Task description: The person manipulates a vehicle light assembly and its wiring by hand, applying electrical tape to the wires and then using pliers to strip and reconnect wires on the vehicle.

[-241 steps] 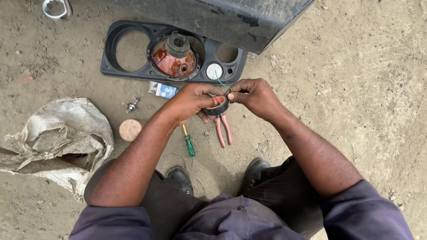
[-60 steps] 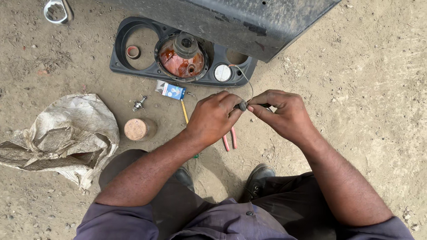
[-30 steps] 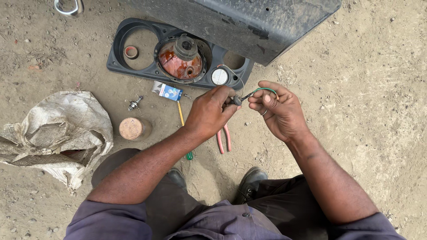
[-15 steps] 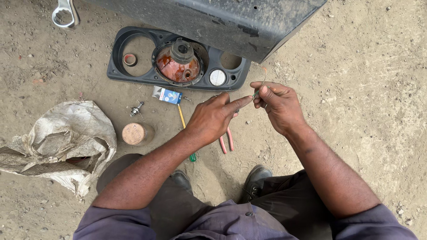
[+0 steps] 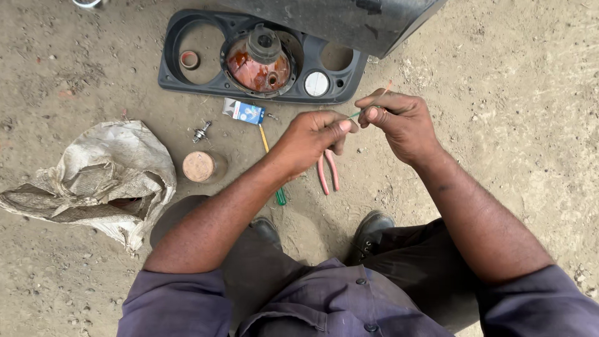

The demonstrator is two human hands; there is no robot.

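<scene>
Dirt ground, housing (image 5: 262,59) far. I judge wire (image 5: 355,114) light, limp, thin; grip near ends. Left hand (image 5: 310,138) and right hand (image 5: 399,122) both pinch it closed.

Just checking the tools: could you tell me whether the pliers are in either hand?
No, the pliers lie on the ground below the left hand.

Your left hand (image 5: 312,137) and right hand (image 5: 399,122) meet above the dirt ground (image 5: 511,125), each pinching an end of a thin green wire (image 5: 355,114) between thumb and fingers (image 5: 345,125). Below them lie red-handled pliers (image 5: 329,171) and a green-handled screwdriver (image 5: 273,165). Beyond sits a black lamp housing (image 5: 262,59) with a rusty reflector, a small blue packet (image 5: 244,112) just beside it. A crumpled sack (image 5: 100,178) lies well to your left.
</scene>
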